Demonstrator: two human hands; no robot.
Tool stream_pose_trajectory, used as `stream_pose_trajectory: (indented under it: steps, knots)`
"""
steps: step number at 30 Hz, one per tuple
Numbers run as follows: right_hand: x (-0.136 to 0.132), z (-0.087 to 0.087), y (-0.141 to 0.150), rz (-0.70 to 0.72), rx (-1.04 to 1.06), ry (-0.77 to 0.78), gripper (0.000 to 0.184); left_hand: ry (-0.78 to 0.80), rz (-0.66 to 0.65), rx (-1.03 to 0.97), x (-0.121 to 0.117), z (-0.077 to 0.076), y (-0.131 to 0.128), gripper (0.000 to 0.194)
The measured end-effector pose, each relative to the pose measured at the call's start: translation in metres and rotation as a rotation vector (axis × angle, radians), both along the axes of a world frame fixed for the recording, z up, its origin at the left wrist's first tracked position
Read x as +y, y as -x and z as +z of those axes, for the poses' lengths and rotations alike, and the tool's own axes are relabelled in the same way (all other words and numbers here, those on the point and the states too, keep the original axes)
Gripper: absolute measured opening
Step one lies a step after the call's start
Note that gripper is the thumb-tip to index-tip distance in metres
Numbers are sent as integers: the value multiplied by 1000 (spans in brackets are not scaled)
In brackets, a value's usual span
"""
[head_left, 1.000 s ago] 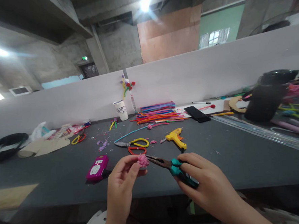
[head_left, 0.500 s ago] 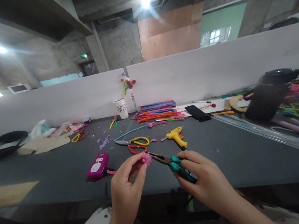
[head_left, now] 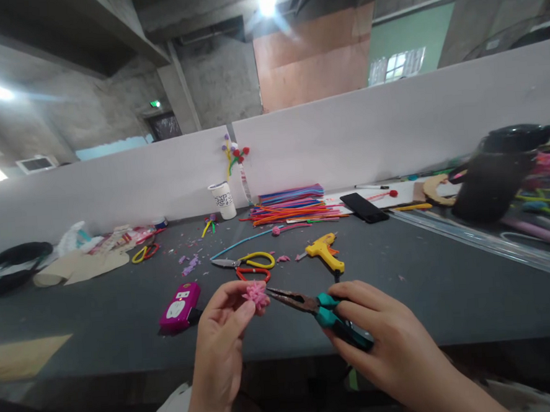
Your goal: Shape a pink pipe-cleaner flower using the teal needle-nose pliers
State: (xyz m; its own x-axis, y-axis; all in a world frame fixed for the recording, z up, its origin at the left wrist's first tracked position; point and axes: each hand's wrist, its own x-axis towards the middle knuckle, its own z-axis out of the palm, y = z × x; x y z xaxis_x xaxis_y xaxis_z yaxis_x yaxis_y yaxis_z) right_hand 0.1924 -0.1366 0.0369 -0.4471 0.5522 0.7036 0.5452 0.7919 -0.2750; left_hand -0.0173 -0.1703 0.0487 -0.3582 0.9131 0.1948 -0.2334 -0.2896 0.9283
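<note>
Between the thumb and fingers of my left hand (head_left: 222,336) is a small pink pipe-cleaner ball (head_left: 255,296), its short tips sticking out on all sides. My right hand (head_left: 380,330) grips needle-nose pliers (head_left: 316,306) by their teal and black handles. The pliers' jaws are slightly parted, and their tips lie right beside the ball; whether they touch it I cannot tell. Just beyond the ball lie scissors (head_left: 250,264) with one yellow and one red handle. A yellow glue gun (head_left: 325,252) rests past the pliers.
A magenta device (head_left: 181,307) sits left of my left hand. Farther back are a pile of pipe cleaners (head_left: 294,210), a paper cup (head_left: 222,200) and a black phone (head_left: 363,207). Purple scraps (head_left: 191,264) litter the table. A dark jug (head_left: 492,177) stands at right.
My left hand has shifted slightly left and turned the pink ball, so its spiky side shows more. The pliers' tips have come away from the ball a little, their jaws more visible.
</note>
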Motion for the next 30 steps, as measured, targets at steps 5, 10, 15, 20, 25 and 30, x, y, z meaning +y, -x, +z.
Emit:
stream_pose_trajectory:
  steps: [5, 10, 15, 20, 25, 30]
  knots:
    - [-2, 0, 0, 5, -9, 8, 11, 4, -39, 24, -2, -1, -2, 14]
    - [-2, 0, -1, 9, -7, 13, 11, -1, -48, 57, -3, -2, -1, 14]
    - [-3, 0, -1, 19, -12, 18, 10, -19, -41, 94, -4, -4, 1, 16]
    - [-4, 0, 2, 21, -17, 8, 11, -27, -2, 164, -4, -8, 1, 16]
    - [-5, 1, 4, 13, -23, 3, 13, -3, 64, 203, -2, -7, -3, 19]
    - [-5, -1, 3, 3, -19, -11, 14, -8, 60, 160, -3, -7, -4, 18]
